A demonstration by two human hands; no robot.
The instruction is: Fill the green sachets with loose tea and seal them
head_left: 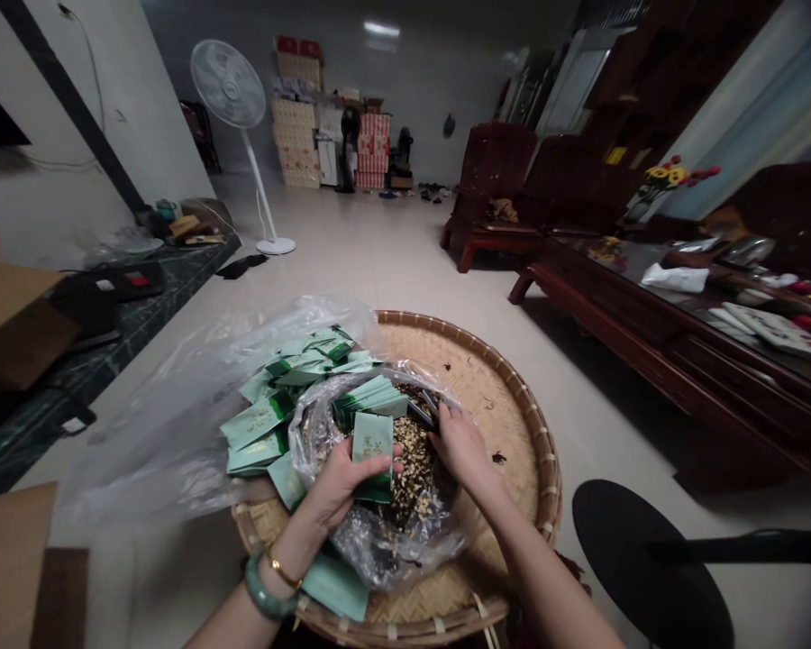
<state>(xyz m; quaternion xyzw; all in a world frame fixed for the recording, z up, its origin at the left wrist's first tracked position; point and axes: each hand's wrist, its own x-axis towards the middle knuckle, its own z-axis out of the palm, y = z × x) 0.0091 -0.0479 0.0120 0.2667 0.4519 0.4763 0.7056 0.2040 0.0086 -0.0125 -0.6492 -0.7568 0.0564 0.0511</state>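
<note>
In my left hand [341, 478] is a light-green packet [373, 442] with gold characters and a darker green end. My right hand [458, 442] is closed around a slim grey metal tool [423, 413] whose kind I cannot make out. The tool lies over dried tea-like mix [414, 464], dark with pale bits, in an open clear plastic bag [405, 559]. A fanned stack of green packets [371, 397] rests on the mix, behind the held packet. More green packets [257, 422] are heaped to the left, partly on a larger clear bag [168, 442].
A round woven bamboo tray [506, 388] carries the bags. A white standing fan [230, 86] stands far left, cardboard boxes [13, 297] nearer left. On the right are a dark wooden table [622, 315] and a black round base [642, 559]. Stacked cartons [297, 135] line the back.
</note>
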